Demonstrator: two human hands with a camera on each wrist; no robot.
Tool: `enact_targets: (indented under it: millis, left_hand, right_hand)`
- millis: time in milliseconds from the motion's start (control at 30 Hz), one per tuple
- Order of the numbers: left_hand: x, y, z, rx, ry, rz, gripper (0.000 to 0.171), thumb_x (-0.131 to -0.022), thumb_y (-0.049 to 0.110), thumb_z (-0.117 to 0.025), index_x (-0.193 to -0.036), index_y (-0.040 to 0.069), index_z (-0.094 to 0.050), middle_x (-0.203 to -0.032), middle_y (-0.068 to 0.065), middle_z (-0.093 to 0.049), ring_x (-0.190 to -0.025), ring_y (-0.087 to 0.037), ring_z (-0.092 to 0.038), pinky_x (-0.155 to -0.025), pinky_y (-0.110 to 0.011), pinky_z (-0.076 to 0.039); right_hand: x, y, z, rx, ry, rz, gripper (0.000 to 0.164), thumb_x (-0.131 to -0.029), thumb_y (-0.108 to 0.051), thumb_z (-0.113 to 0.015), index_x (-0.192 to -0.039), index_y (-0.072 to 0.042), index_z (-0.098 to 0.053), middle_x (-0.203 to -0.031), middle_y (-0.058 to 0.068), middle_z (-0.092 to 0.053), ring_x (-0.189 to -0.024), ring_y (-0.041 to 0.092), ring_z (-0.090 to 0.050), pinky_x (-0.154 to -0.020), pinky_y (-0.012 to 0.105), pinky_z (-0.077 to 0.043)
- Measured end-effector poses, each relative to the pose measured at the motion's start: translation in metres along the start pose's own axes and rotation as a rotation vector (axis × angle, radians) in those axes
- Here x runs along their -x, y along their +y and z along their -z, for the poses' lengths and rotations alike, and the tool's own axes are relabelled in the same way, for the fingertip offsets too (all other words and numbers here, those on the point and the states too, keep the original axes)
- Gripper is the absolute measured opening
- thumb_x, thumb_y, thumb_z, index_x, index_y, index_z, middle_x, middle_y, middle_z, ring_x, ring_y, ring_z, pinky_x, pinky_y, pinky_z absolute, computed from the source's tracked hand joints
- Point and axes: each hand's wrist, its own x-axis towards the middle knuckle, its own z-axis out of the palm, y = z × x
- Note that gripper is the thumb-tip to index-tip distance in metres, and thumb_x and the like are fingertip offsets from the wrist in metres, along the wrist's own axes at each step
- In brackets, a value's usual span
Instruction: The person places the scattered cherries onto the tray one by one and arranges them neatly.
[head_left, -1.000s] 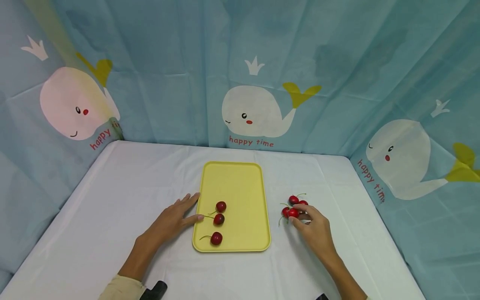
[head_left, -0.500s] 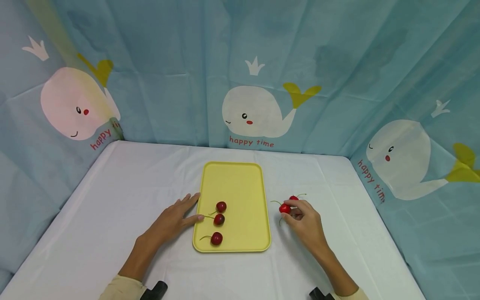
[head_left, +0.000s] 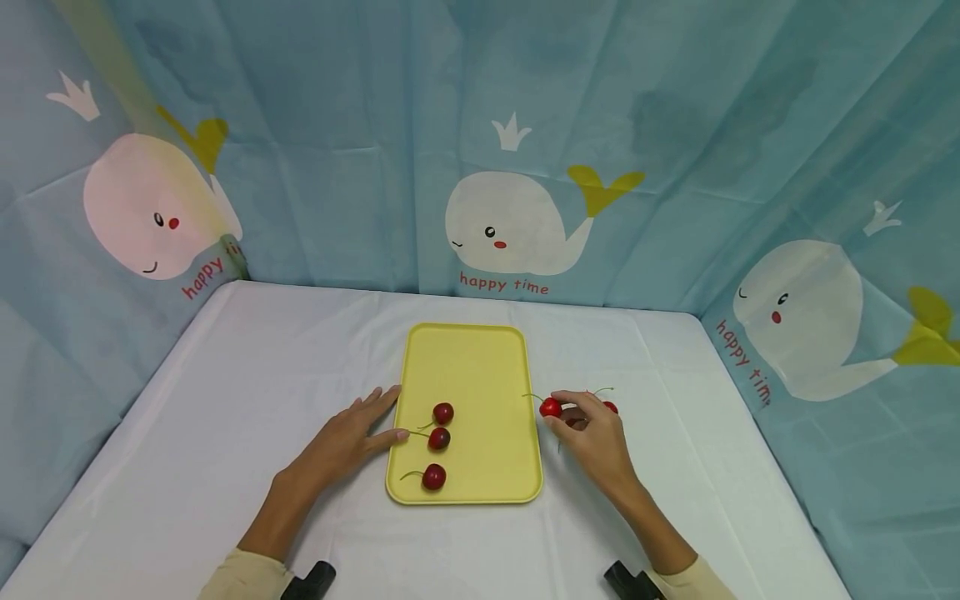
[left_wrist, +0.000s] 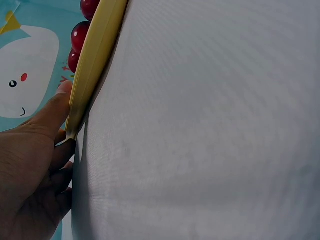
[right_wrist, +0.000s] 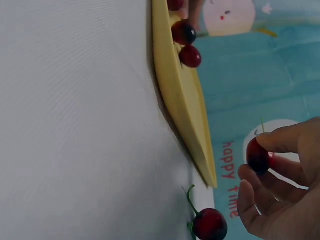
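My right hand [head_left: 592, 437] pinches a red cherry [head_left: 551, 407] between thumb and fingertips, just right of the yellow tray [head_left: 487, 375]. In the right wrist view this cherry [right_wrist: 258, 155] is off the cloth, its green stem showing. My left hand [head_left: 341, 442] touches the tray's left rim, fingers extended and thumb over the edge. Three dark red cherries with stems lie in the tray's left part: a back one [head_left: 443, 413], a middle one [head_left: 438, 439] and a front one [head_left: 433, 477]. Another cherry [head_left: 611, 407] shows from behind my right hand, which hides its neighbours.
A white cloth [head_left: 315, 350] covers the table. In the right wrist view, a loose cherry [right_wrist: 210, 224] lies on it near the tray's end. Blue curtains [head_left: 337, 208] printed with whales enclose the table at the back and both sides.
My right hand has taken a cherry from the group on the right and carried it left, up close to the tray's right edge. The left hand and tray have stayed put.
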Motion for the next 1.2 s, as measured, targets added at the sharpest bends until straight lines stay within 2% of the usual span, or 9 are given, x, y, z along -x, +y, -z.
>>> enact_targets:
  millis: [200,633,900,1200]
  left_hand:
    - [0.000,0.000,0.000,0.005,-0.003,0.008,0.085,-0.099,0.058,-0.069,-0.167,0.018,-0.037,-0.169,-0.025,-0.034,-0.154,-0.058,-0.027,-0.118,-0.076,-0.030]
    - [0.000,0.001,0.000,0.001,0.000,0.009,0.085,-0.099,0.056,-0.069,-0.167,0.018,-0.037,-0.168,-0.026,-0.035,-0.154,-0.059,-0.027,-0.118,-0.075,-0.030]
    - [0.001,0.003,0.000,0.000,-0.002,0.019,0.084,-0.099,0.057,-0.069,-0.167,0.019,-0.037,-0.169,-0.025,-0.035,-0.154,-0.058,-0.026,-0.119,-0.076,-0.029]
    - [0.001,0.004,0.001,0.001,-0.010,0.030,0.084,-0.099,0.056,-0.069,-0.167,0.018,-0.037,-0.169,-0.025,-0.034,-0.154,-0.058,-0.026,-0.119,-0.076,-0.029]
  right_hand:
    - [-0.005,-0.005,-0.008,-0.016,-0.009,-0.008,0.035,-0.088,-0.009,-0.086,-0.123,-0.008,-0.077,-0.115,0.002,-0.077,-0.090,0.016,-0.076,-0.077,0.023,-0.061]
    - [-0.019,-0.014,-0.027,-0.022,-0.067,-0.005,0.036,-0.088,-0.009,-0.087,-0.122,-0.008,-0.077,-0.116,0.001,-0.076,-0.093,0.015,-0.075,-0.080,0.024,-0.062]
    - [-0.025,-0.019,-0.038,-0.031,-0.083,0.002,0.034,-0.087,-0.009,-0.088,-0.120,-0.011,-0.079,-0.116,0.004,-0.074,-0.093,0.016,-0.076,-0.078,0.024,-0.062]
    - [-0.031,-0.025,-0.048,-0.042,-0.141,-0.007,0.034,-0.088,-0.009,-0.087,-0.121,-0.008,-0.078,-0.116,0.005,-0.073,-0.093,0.018,-0.075,-0.073,0.023,-0.061]
